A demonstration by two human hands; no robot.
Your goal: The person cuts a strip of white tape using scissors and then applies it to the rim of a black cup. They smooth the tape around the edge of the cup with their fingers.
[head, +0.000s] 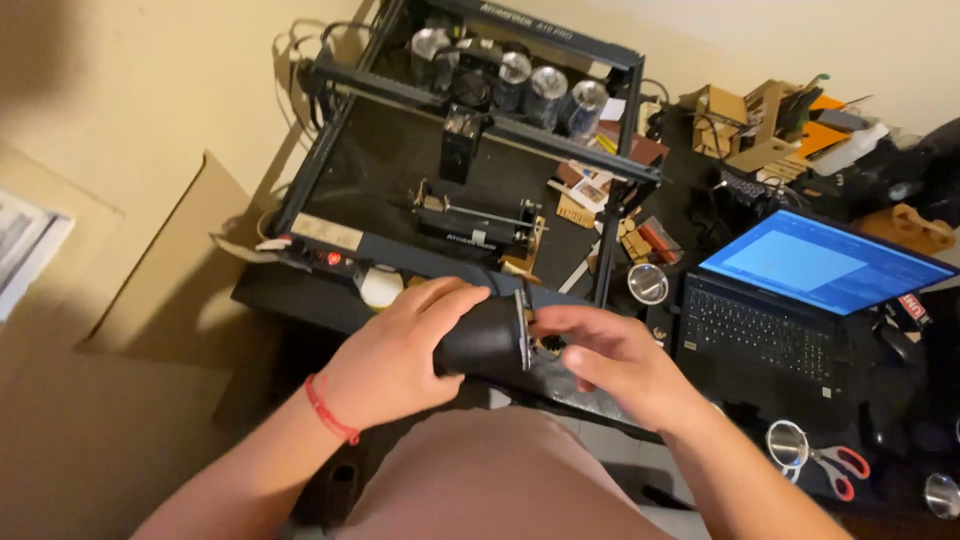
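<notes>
at the centre of the frame, low over the front edge of the dark surface (270,295), the left hand (395,355) wraps a black tumbler (485,343) lying on its side, its fingers (450,300) clamped over the top of the body and a red string bracelet (330,410) round the wrist. the tumbler's metal rim faces right, towards the right hand (610,360), whose fingers (560,322) curl close together at the mouth of the tumbler; whether they pinch anything there cannot be told, for the spot is blurred. behind the hands, in the upper middle of the frame, stands a black frame engraver (470,150) with a rotary roller (478,225) on its bed and a row of shiny steel tumblers (530,85) at the back. right of the hands an open laptop (800,300) shows a blue screen. a round steel lid (648,283) lies between the engraver and the laptop. red-handled scissors (835,468) lie at the lower right. cardboard pieces (745,125) are heaped at the upper right, and a flat cardboard sheet (170,270) leans against the wall at the left.
</notes>
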